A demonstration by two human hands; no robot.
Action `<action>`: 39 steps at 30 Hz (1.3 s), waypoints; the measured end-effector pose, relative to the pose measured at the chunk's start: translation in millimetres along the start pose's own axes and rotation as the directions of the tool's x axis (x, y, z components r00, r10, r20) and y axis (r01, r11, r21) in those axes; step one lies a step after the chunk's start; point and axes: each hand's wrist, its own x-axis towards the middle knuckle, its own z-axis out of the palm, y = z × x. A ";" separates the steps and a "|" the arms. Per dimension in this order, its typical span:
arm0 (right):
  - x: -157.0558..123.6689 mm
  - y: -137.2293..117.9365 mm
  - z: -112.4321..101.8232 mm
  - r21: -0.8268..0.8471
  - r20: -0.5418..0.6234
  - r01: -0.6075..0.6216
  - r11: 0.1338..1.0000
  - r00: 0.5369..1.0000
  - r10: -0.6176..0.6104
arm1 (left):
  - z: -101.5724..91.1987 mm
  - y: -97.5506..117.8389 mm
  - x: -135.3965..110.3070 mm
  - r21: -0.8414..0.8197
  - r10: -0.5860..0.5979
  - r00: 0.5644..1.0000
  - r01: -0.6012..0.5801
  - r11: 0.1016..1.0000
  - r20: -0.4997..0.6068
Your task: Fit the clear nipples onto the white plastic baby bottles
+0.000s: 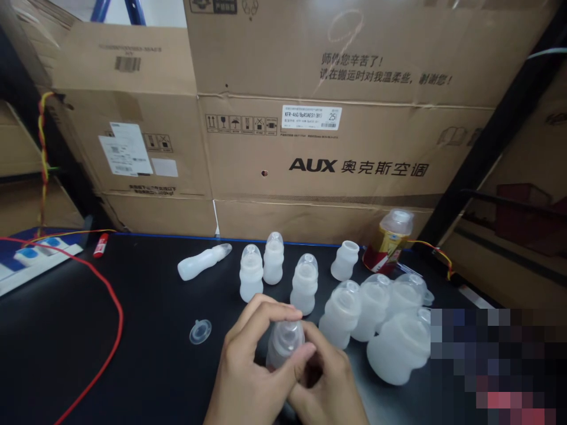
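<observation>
Both of my hands are wrapped around one translucent baby bottle [283, 342] with a clear domed cap, low in the middle of the view. My left hand [250, 360] curls over its left side and top, the thumb in front. On the right, my right hand [328, 378] grips the bottle's lower part, which the fingers hide. Just beyond stand more capped bottles [304, 286], [251, 274] and a third capped bottle [273, 260]. A clear round lid [201, 332] lies flat to the left. Farther back, an uncapped bottle [345, 260] stands upright.
Several capped bottles [341, 316] cluster at right, beside a larger one [396, 348]. A squeeze bottle with a narrow tip [201, 262] lies at back left. A red-gold container [386, 245] stands behind. A red cable [119, 313] crosses the black table; large cardboard boxes [248, 171] form the back.
</observation>
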 end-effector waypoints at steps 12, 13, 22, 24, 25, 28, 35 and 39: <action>4.6 -22.5 -14.5 0.081 0.209 -0.248 0.965 0.951 0.227 | -44.1 22.7 35.8 -0.087 -0.253 0.710 0.405 0.910 0.657; 4.2 -21.9 -14.2 0.086 0.202 -0.252 0.964 0.952 0.231 | -42.3 21.9 32.6 -0.098 -0.243 0.718 0.398 0.912 0.652; -4.1 -7.9 -9.5 0.044 0.076 -0.116 0.992 0.991 0.112 | 4.7 22.6 -22.5 0.241 -0.124 0.990 0.137 0.961 -0.067; -4.2 -7.8 -10.1 0.055 0.096 -0.128 0.990 0.988 0.122 | 0.1 23.8 -18.1 0.195 -0.181 0.983 0.176 0.965 0.010; -4.0 -8.2 -10.4 0.059 0.110 -0.133 0.989 0.986 0.126 | -5.0 23.9 -13.8 0.174 -0.199 0.976 0.182 0.968 0.087; -3.0 -9.7 -11.0 0.082 0.142 -0.142 0.986 0.981 0.130 | -25.1 22.4 1.5 0.095 -0.225 0.906 0.204 0.974 0.358; -1.7 -5.2 -11.0 0.079 0.172 -0.139 0.987 0.977 0.123 | -32.6 12.9 6.1 -0.017 -0.248 0.807 0.304 0.952 0.536; -2.0 -5.4 -13.4 0.053 0.142 -0.115 0.992 0.984 0.107 | -9.7 11.4 -9.1 0.142 -0.141 0.964 0.110 0.984 0.224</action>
